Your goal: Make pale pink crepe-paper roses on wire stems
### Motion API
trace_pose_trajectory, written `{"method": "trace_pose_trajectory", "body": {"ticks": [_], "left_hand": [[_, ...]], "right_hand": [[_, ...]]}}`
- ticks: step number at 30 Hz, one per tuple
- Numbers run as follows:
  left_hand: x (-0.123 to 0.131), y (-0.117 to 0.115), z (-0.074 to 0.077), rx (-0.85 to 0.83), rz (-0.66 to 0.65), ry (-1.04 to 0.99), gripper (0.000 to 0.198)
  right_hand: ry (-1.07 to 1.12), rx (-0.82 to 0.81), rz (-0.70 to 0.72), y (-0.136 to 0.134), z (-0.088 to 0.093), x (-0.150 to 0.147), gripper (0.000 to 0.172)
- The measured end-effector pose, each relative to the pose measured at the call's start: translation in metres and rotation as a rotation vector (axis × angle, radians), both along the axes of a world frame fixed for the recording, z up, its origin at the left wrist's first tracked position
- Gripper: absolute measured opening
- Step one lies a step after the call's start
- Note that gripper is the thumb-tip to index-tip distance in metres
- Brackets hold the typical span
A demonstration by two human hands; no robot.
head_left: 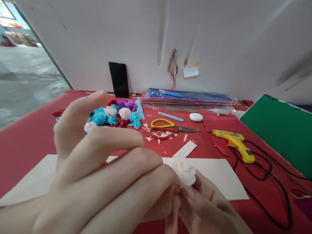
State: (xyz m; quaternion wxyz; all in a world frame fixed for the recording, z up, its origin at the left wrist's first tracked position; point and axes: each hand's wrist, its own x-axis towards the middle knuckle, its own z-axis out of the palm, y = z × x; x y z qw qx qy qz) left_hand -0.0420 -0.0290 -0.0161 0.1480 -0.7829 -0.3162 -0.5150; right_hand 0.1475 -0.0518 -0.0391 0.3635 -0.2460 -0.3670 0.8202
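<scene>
A small white paper flower point(184, 171) is held up at the lower middle, its petals facing upward. My right hand point(209, 203) pinches its base between thumb and fingers. From the left, my left hand point(109, 172) reaches across with its fingers curled, and its fingertips meet at the flower's base, holding a pale strip point(172, 214) that hangs below. A large white paper sheet point(216, 175) lies under the hands. Beyond it is a cut white strip point(184, 149). Finished blue point(99, 117), white, purple and red paper flowers are piled behind my left hand.
Red-and-yellow scissors point(163, 128) lie among paper scraps. A yellow glue gun point(235, 143) with a looping black cord is at right, beside a green board point(280, 130). Farther back are a white oval object point(196, 117), a blue pen point(171, 117), wrapped paper and an upright phone point(119, 79).
</scene>
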Motion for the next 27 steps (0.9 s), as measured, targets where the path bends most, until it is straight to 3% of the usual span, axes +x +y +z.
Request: {"method": "trace_pose_trajectory", "body": {"ticks": [3,5,6,9,13,27], "left_hand": [[-0.023,0.011,0.001,0.069,-0.075,0.235,0.014],[-0.025,0.016,0.003,0.011,0.028,0.037,0.021],[-0.022,0.017,0.003,0.021,0.008,0.006,0.017],[-0.005,0.019,0.004,0.040,-0.069,0.022,0.023],[0.010,0.020,0.004,0.049,-0.060,0.007,0.023],[0.010,0.022,0.010,0.076,-0.053,0.062,0.015]], "right_hand": [[0.003,-0.026,-0.018,-0.002,0.000,-0.001,0.028],[0.022,-0.054,-0.033,-0.001,0.000,-0.001,0.030],[0.026,-0.063,-0.037,-0.001,0.000,0.000,0.030],[0.006,-0.061,-0.011,0.003,0.001,0.004,0.026],[-0.038,-0.061,0.033,0.006,0.003,0.007,0.030],[-0.049,-0.022,-0.063,0.001,0.013,0.005,0.025]]}}
